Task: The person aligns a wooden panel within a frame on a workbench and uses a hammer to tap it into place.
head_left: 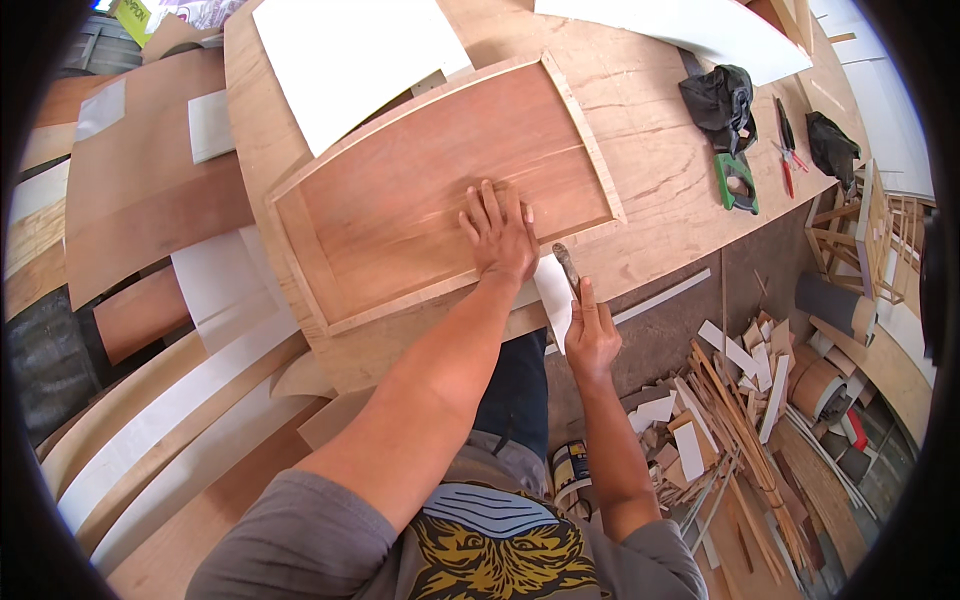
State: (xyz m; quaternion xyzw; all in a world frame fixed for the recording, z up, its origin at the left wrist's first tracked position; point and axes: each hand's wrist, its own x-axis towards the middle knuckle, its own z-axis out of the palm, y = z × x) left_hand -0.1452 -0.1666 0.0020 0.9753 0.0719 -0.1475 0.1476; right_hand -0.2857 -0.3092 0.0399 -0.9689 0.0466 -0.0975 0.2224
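1. Head view: the framed wooden panel lies flat on the plywood workbench, directly under and ahead of the left hand, with its near edge toward the person.
2. The panel's long axis runs from lower left to upper right across the bench, and pale trim strips border it.
3. The left hand rests palm down on the panel near its lower right edge, fingers loosely spread and pressing flat.
4. The right hand, just off the bench edge, is curled around a slim tool whose tip points up toward the panel, beside a white strip.
5. Offcuts lie piled on the floor to the right.
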